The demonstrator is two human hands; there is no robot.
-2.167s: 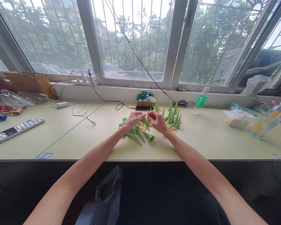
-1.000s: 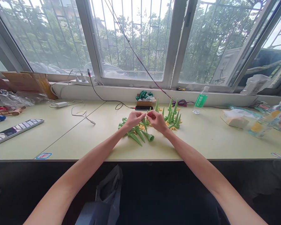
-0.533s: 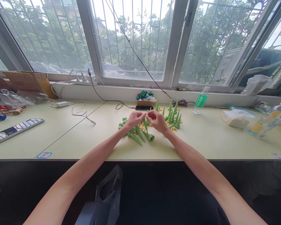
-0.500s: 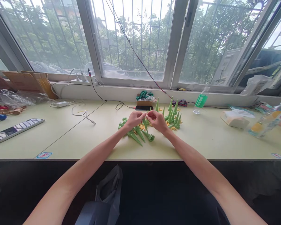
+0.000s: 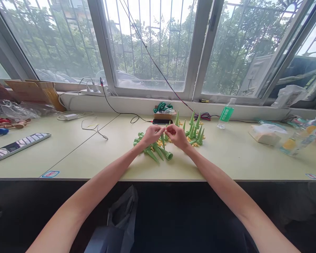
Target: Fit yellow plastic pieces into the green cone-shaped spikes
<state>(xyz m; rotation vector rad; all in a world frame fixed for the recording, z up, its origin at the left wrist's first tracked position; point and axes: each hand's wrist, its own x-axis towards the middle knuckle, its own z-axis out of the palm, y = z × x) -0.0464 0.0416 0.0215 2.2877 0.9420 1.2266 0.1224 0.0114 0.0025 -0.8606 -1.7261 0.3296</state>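
Observation:
My left hand is closed around the top of a green plastic watering spike, whose tip points down toward the table. Right beside it, the fingers of my right hand are pinched at the top of this spike. Whatever small part they hold is too small to make out. Several more green spikes lie under and in front of my left hand, one with its round open end facing right. To the right of my hands, other green spikes stand tip up among small yellow pieces.
A black phone and a small box of green items lie behind my hands. Rightward are a green-labelled bottle, a tissue pack and a larger bottle. Leftward lie a cable and a silver-edged device.
Both hands stay together at the held spike, with only a slight shift of the fingers. The whole view has moved very slightly.

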